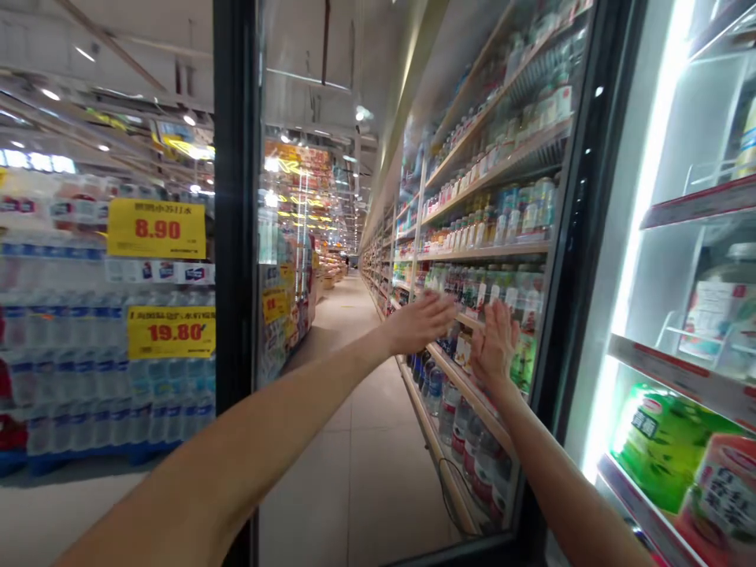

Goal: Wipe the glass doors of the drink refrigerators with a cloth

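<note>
My left hand [420, 321] reaches forward in front of the glass door [319, 472], palm down with its fingers stretched out and slightly blurred. Close by on its right, my right hand [494, 342] is raised with its fingers pointing up and spread. Neither hand holds anything. Whether they touch the glass, I cannot tell. The door has a thick black frame [235, 197] and stands open beside a lit drinks cooler [643, 260]. Shelves of bottles [472, 299] show in the glass behind my hands; whether seen through it or mirrored is unclear.
Green and red drink bottles [661, 449] stand on the cooler's lower shelf at right. Stacked packs of bottled water [76, 339] rise at left, with yellow price signs [157, 228]. A pale tiled aisle floor [342, 315] runs into the distance.
</note>
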`<state>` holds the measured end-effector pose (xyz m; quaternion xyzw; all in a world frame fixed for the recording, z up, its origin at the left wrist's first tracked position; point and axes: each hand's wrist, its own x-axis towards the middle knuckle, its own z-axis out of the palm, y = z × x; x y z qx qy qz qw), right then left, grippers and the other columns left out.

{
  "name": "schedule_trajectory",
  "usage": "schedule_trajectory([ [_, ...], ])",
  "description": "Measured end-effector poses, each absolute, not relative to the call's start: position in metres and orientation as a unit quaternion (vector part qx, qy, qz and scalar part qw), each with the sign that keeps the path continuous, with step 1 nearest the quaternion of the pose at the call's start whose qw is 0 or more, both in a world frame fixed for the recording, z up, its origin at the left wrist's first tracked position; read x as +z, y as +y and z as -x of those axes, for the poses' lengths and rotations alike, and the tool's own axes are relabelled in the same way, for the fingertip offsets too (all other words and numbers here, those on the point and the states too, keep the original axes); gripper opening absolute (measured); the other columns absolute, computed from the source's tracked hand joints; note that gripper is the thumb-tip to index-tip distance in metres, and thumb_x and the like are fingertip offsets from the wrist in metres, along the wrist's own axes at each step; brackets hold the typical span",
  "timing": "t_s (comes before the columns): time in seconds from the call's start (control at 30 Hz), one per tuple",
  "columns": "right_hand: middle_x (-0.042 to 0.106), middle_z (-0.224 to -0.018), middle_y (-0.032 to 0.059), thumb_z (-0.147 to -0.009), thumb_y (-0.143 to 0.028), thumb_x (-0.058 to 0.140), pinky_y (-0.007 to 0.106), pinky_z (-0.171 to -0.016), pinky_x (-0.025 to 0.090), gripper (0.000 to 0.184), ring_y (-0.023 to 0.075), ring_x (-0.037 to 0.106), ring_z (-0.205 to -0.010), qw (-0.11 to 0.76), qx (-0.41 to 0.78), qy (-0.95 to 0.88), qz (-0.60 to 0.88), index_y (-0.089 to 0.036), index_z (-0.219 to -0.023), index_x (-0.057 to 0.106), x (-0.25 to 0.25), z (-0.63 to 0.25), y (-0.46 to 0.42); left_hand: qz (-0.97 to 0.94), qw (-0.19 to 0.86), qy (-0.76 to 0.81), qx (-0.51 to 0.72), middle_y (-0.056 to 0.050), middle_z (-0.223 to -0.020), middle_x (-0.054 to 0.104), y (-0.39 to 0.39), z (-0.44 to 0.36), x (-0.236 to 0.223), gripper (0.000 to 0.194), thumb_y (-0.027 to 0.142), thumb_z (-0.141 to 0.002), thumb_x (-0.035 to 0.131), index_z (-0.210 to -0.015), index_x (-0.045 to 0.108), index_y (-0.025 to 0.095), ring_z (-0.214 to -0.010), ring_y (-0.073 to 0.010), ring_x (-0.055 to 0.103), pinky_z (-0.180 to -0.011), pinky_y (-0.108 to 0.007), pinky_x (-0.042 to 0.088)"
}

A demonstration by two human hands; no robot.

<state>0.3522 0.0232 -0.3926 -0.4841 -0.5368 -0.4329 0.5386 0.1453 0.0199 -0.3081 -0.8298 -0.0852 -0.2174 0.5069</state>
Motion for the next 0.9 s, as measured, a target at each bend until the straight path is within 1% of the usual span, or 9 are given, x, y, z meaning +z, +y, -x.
schedule_trajectory([
  [0.13, 0.037, -0.140, 0.0144, -0.085, -0.025, 0.036, 0.050, -0.105, 0.022, 0.050, 0.0237, 0.027, -0.133, 0.544, -0.433, -0.539, 0.475, -0.018, -0.135, 0.032, -0.392, -0.345, 0.022, 0.770, 0.495, -0.198, -0.350, -0.011, -0.140, 0.035, 0.019, -0.123, -0.291, 0.038, 0.011, -0.085, 0.037, -0.122, 0.045, 0.013, -0.135, -0.0248, 0.018, -0.109, -0.046, 0.023],
  [0.27, 0.036, -0.140, 0.0130, -0.085, -0.024, 0.036, 0.050, -0.106, 0.022, 0.052, 0.0237, 0.027, -0.133, 0.541, -0.430, -0.559, 0.459, -0.020, -0.137, 0.029, -0.392, -0.329, 0.018, 0.804, 0.537, -0.079, -0.244, -0.009, -0.138, 0.040, 0.011, -0.087, -0.328, 0.036, 0.016, -0.084, 0.042, -0.119, 0.048, 0.016, -0.133, -0.0212, 0.025, -0.109, -0.041, 0.026],
  [0.33, 0.036, -0.140, 0.0128, -0.085, -0.023, 0.037, 0.050, -0.106, 0.022, 0.054, 0.0237, 0.027, -0.133, 0.537, -0.434, -0.574, 0.440, -0.021, -0.138, 0.027, -0.392, -0.317, 0.016, 0.801, 0.543, -0.077, -0.238, -0.007, -0.137, 0.040, 0.008, -0.064, -0.338, 0.039, 0.015, -0.083, 0.044, -0.121, 0.047, 0.017, -0.133, -0.0204, 0.025, -0.109, -0.040, 0.026],
  [0.5, 0.033, -0.142, 0.0119, -0.084, -0.022, 0.037, 0.049, -0.107, 0.019, 0.057, 0.0235, 0.025, -0.134, 0.540, -0.430, -0.606, 0.396, -0.022, -0.139, 0.023, -0.389, -0.284, 0.011, 0.695, 0.498, -0.289, -0.432, -0.009, -0.140, 0.036, 0.002, -0.011, -0.325, 0.045, 0.012, -0.081, 0.045, -0.125, 0.044, 0.020, -0.136, -0.0230, 0.013, -0.108, -0.047, 0.023],
  [0.57, 0.032, -0.143, 0.0123, -0.083, -0.021, 0.037, 0.049, -0.107, 0.019, 0.058, 0.0233, 0.024, -0.134, 0.544, -0.423, -0.614, 0.384, -0.022, -0.139, 0.022, -0.389, -0.271, 0.010, 0.656, 0.494, -0.316, -0.475, -0.011, -0.139, 0.036, -0.001, 0.001, -0.336, 0.044, 0.011, -0.081, 0.044, -0.124, 0.045, 0.019, -0.136, -0.0243, 0.012, -0.107, -0.049, 0.024],
  [0.63, 0.033, -0.142, 0.0126, -0.084, -0.021, 0.038, 0.049, -0.107, 0.020, 0.058, 0.0230, 0.024, -0.134, 0.545, -0.417, -0.624, 0.374, -0.022, -0.139, 0.021, -0.390, -0.260, 0.009, 0.684, 0.518, -0.275, -0.433, -0.011, -0.137, 0.040, -0.004, 0.008, -0.357, 0.044, 0.010, -0.081, 0.044, -0.124, 0.044, 0.019, -0.135, -0.0239, 0.015, -0.107, -0.048, 0.026],
  [0.73, 0.034, -0.142, 0.0129, -0.084, -0.021, 0.038, 0.050, -0.107, 0.022, 0.058, 0.0232, 0.024, -0.134, 0.540, -0.413, -0.639, 0.361, -0.022, -0.139, 0.022, -0.392, -0.248, 0.007, 0.763, 0.535, -0.195, -0.305, -0.006, -0.135, 0.044, -0.008, 0.015, -0.379, 0.045, 0.009, -0.081, 0.044, -0.124, 0.044, 0.022, -0.135, -0.0209, 0.018, -0.107, -0.041, 0.029],
  [0.77, 0.034, -0.141, 0.0131, -0.084, -0.020, 0.038, 0.050, -0.106, 0.022, 0.058, 0.0235, 0.024, -0.134, 0.538, -0.412, -0.642, 0.358, -0.022, -0.139, 0.022, -0.392, -0.245, 0.007, 0.763, 0.531, -0.201, -0.308, -0.006, -0.135, 0.043, -0.007, 0.016, -0.379, 0.045, 0.009, -0.081, 0.044, -0.123, 0.045, 0.022, -0.135, -0.0211, 0.017, -0.107, -0.042, 0.029],
  [0.9, 0.033, -0.143, 0.0108, -0.084, -0.018, 0.037, 0.052, -0.107, 0.023, 0.058, 0.0231, 0.025, -0.134, 0.559, -0.390, -0.659, 0.317, -0.024, -0.139, 0.022, -0.388, -0.226, -0.001, 0.697, 0.487, -0.281, -0.446, -0.013, -0.138, 0.038, -0.001, 0.011, -0.347, 0.047, 0.004, -0.079, 0.042, -0.125, 0.042, 0.017, -0.136, -0.0235, 0.010, -0.107, -0.048, 0.025],
])
